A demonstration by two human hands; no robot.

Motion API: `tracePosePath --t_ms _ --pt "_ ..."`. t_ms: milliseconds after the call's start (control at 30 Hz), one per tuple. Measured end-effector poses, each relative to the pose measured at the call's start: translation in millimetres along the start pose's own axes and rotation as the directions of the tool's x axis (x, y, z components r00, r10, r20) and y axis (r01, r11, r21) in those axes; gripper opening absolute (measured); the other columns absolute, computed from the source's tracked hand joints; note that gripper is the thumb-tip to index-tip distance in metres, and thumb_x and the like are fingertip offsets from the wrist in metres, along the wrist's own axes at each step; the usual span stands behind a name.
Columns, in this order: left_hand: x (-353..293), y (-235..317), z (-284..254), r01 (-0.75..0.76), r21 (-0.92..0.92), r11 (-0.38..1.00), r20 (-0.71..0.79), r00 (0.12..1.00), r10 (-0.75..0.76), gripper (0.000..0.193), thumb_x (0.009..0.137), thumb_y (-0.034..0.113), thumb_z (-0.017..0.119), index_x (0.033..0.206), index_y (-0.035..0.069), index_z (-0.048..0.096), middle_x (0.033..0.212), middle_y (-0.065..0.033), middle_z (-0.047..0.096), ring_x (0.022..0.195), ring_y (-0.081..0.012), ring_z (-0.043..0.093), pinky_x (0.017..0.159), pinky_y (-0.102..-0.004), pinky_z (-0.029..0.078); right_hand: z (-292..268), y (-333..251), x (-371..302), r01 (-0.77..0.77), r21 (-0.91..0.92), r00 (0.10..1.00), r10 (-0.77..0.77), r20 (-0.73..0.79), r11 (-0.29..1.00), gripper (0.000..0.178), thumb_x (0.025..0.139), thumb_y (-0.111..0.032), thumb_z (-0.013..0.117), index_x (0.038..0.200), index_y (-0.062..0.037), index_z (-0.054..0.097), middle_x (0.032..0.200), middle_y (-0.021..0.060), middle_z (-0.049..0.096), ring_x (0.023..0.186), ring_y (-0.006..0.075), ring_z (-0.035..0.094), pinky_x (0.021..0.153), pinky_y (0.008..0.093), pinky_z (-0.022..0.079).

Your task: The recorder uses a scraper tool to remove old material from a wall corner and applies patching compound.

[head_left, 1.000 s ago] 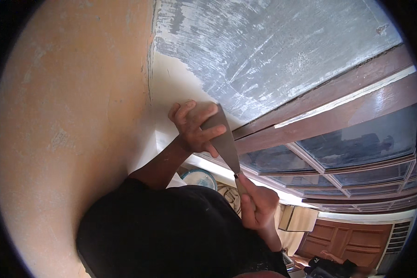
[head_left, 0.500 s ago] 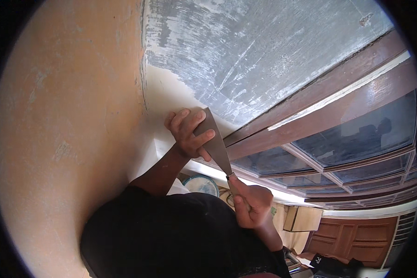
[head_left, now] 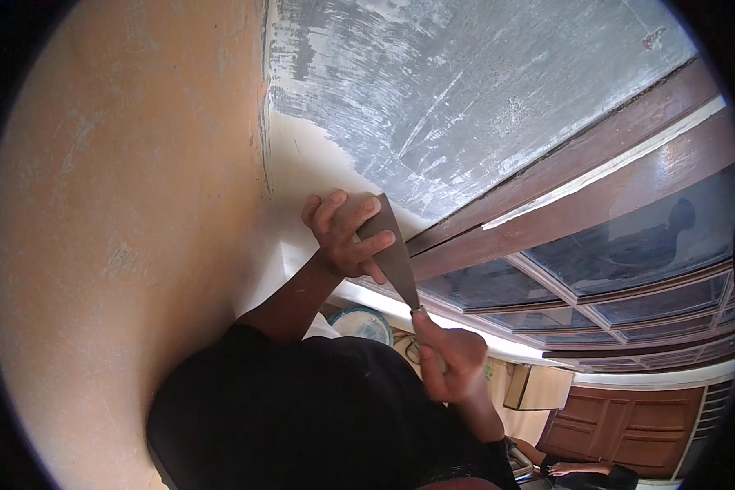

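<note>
A wide flat putty knife (head_left: 397, 260) lies with its blade against the wall, at the edge of a cream filler patch (head_left: 306, 167). My left hand (head_left: 341, 237) presses its fingers flat on the blade. Lower down, my right hand (head_left: 453, 363) is closed around the knife's handle. Above the blade the wall is a scraped grey and white surface (head_left: 465, 98). My black sleeve and shirt (head_left: 302, 416) fill the lower middle.
A bare orange wall (head_left: 122, 212) fills the left. To the right, a dark wooden window frame (head_left: 596, 171) runs beside glass panes (head_left: 629, 245). A round blue-rimmed bucket (head_left: 361, 324) and a wooden cabinet (head_left: 629, 425) lie below. Another person's hand (head_left: 567, 469) shows at the bottom right.
Both hands keep the same hold on the knife. The blade has slid a little along the wall by the cream patch, and the view has shifted slightly.
</note>
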State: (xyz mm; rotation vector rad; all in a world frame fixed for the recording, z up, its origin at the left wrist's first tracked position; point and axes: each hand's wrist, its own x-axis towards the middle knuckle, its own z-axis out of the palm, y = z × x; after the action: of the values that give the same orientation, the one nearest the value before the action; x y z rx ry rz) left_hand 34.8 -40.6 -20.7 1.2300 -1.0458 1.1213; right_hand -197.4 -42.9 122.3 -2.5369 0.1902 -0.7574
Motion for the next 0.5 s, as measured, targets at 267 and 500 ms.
tracePosePath --t_ms 267,500 --pt "-1.7 -0.8 2.1 -0.034 0.029 0.999 0.003 0.999 0.034 0.058 0.095 0.073 0.018 0.117 0.041 0.061 0.121 -0.0069 0.062 0.124 -0.0307 0.042 0.110 -0.0547 0.017 -5.3 15.9 -3.8 0.004 -0.001 0.999 -0.004 0.032 1.000 0.038 0.078 0.001 0.061 0.115 0.0020 0.069 0.068 0.0121 0.066 0.053 0.0244 0.062 0.054 0.0342 0.050" --pt "-5.1 -2.1 -1.1 -0.005 0.035 0.999 0.019 1.000 0.004 0.056 0.096 0.073 0.018 0.118 0.044 0.060 0.123 -0.0074 0.060 0.124 -0.0305 0.042 0.109 -0.0545 0.018 -9.6 9.5 1.0 0.024 -0.053 0.999 -0.023 0.025 0.998 0.037 0.079 -0.001 0.062 0.116 0.0024 0.068 0.070 0.0123 0.066 0.052 0.0258 0.061 0.052 0.0349 0.049"
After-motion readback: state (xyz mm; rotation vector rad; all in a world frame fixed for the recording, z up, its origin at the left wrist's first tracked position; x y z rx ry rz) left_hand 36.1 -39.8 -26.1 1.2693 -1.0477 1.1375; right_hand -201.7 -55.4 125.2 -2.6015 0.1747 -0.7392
